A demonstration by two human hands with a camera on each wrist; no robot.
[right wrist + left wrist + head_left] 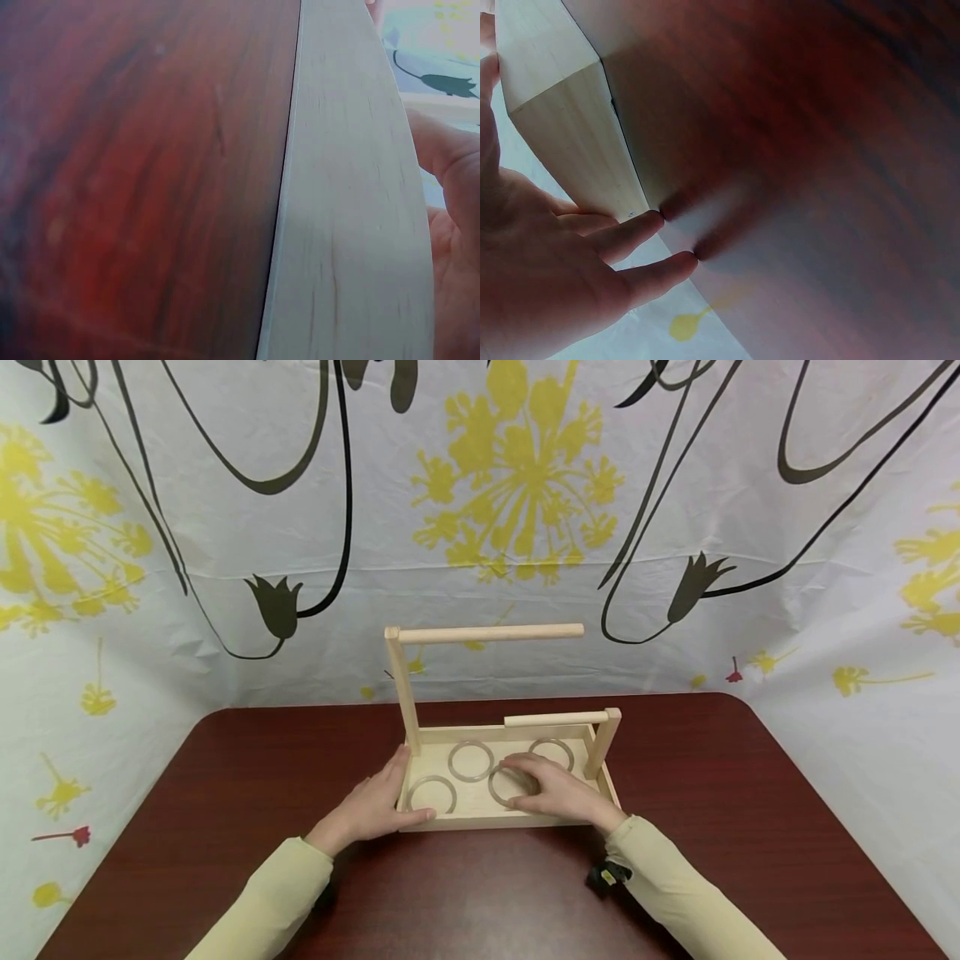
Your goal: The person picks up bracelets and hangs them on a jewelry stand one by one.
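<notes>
Right hand (551, 789) is pinching a smooth greyish ring (491, 787) mid-tray; left hand (375, 802) just rests, fingers straight, on the grainy pale wooden tray (465, 822) at 8 o'clock. Other round hoops (450, 764): 8, 10, 2.

Head view, forward-down; 2 wrist views, close; shared tabletop (480, 902)

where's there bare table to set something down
The table is bare between the sleeves, left of the left hand and right of the tray. Inside the tray, four rings and the right hand crowd the floor.
</notes>
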